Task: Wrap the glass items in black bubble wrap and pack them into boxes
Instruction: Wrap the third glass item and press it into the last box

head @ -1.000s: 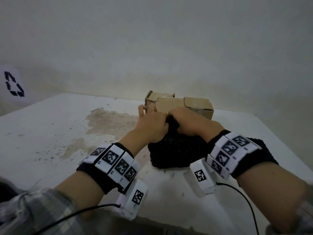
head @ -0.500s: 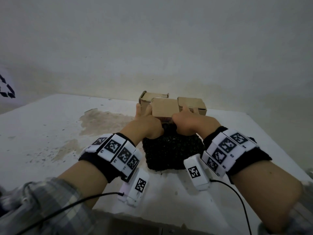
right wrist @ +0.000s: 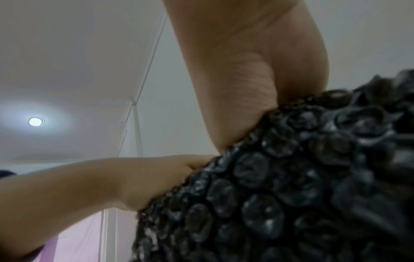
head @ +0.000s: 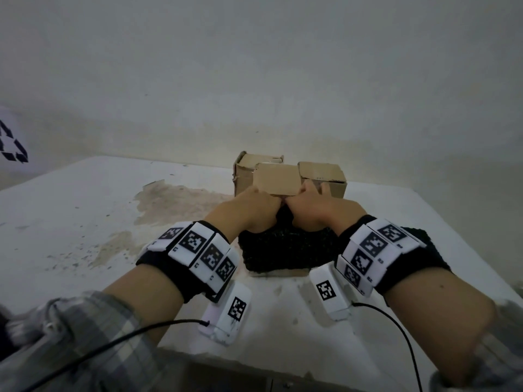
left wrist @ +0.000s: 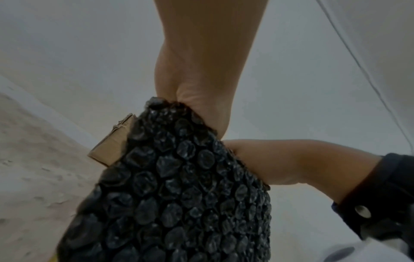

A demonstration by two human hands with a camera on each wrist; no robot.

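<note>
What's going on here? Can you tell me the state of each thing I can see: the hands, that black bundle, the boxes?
Left hand: curled, gripping the top of the bubble wrap.
Right hand: curled, gripping the same top edge.
Black bubble wrap bundle: wrapped closed, contents hidden, its base at the near box flap.
Cardboard boxes: flaps open, standing behind the bundle.
Table: white, stained and scuffed.

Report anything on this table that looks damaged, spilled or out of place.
The white table carries a brownish worn or stained patch with scattered flecks left of the cardboard boxes. Otherwise nothing stands out: both hands grip the black bubble-wrapped bundle.
</note>
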